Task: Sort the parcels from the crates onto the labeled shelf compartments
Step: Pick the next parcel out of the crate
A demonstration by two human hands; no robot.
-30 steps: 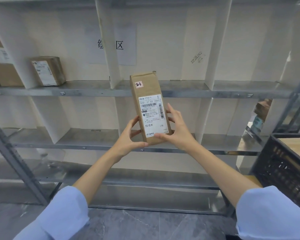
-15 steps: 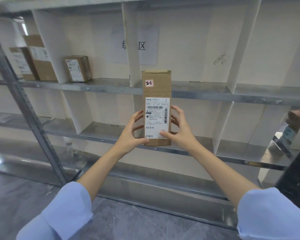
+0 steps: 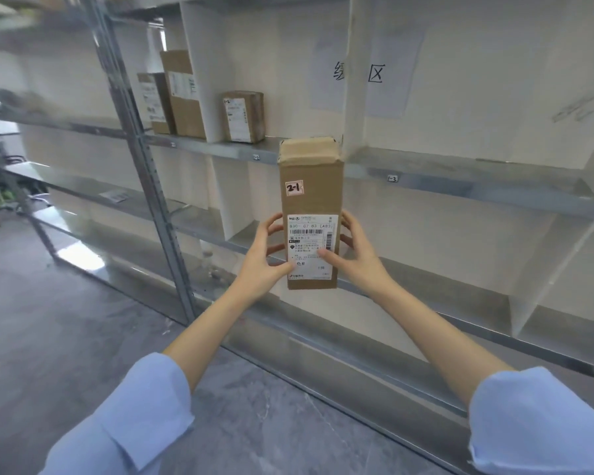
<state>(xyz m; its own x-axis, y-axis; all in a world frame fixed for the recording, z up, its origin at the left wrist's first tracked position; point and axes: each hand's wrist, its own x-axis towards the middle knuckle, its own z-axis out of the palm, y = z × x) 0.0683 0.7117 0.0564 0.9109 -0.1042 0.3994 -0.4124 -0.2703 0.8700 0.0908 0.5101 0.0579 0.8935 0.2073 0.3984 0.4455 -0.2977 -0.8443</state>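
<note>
A tall brown cardboard parcel [image 3: 311, 197] stands upright in the air in front of the metal shelf [image 3: 460, 186]. It carries a white shipping label and a small sticker reading 2-1. My left hand [image 3: 264, 260] grips its lower left side and my right hand [image 3: 357, 255] its lower right side, thumbs on the label. White dividers split the shelf into compartments. A small tag reading 1-3 [image 3: 392, 178] sits on the upper shelf edge.
Three parcels stand on the upper shelf at left: a small box [image 3: 243, 116], a tall one [image 3: 182, 94] and another [image 3: 153, 101] behind the grey upright post [image 3: 144, 166]. A paper sign [image 3: 374, 73] hangs on the back wall. Grey stone floor lies below.
My view has swung left along the shelf, so the black crate at the right has left the frame. The parcel has straightened to upright, still held in both hands.
</note>
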